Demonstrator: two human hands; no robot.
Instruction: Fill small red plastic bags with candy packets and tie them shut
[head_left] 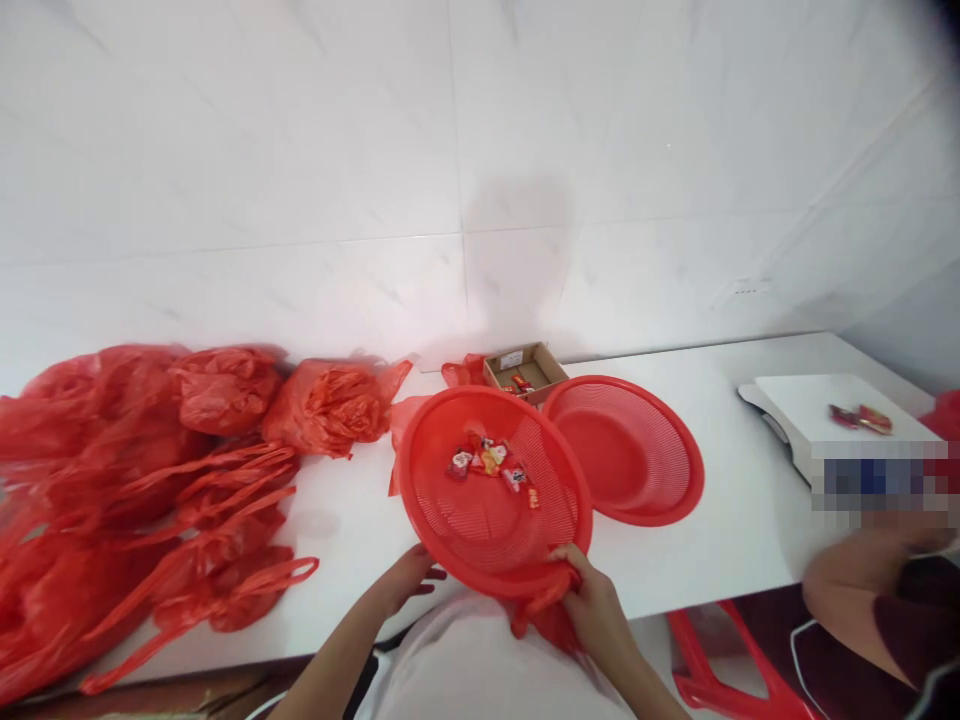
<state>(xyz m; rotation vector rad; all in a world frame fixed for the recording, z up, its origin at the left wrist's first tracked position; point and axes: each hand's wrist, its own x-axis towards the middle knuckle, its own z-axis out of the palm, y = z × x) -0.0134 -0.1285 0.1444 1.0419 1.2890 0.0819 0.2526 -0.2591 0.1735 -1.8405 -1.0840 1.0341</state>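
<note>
A red front basket (pixel 439 500) sits before the person, its near side close to the worktop's (pixel 750 520) front edge. A small cluster of wrapped sweets (pixel 491 460) lies inside it, gathered mostly toward the far side of the floor. The right grip (pixel 591 592) is clenched on a thin red bag (pixel 553 622) at the near rim; whether it also pinches the rim cannot be told. The left grip (pixel 409 578) is released, fingers spread just beside the rim's near left; whether they touch it is unclear.

A second red basket (pixel 622 450) stands behind and to the right, partly covered by the front one, with only bare floor and mesh showing. Behind both, near the wall (pixel 337 200), a shallow cardboard box (pixel 551 368) holds a few small red packets (pixel 519 384).

Filled and crumpled red bags (pixel 112 450) crowd the left end, some handles trailing forward. A bare strip separates them from the front basket. Wider open room lies right of the second basket, reaching to a flat-topped white device (pixel 802 395) carrying wrapped pieces (pixel 862 418). A co-worker's arm (pixel 847 590) is beside it, at the right.
</note>
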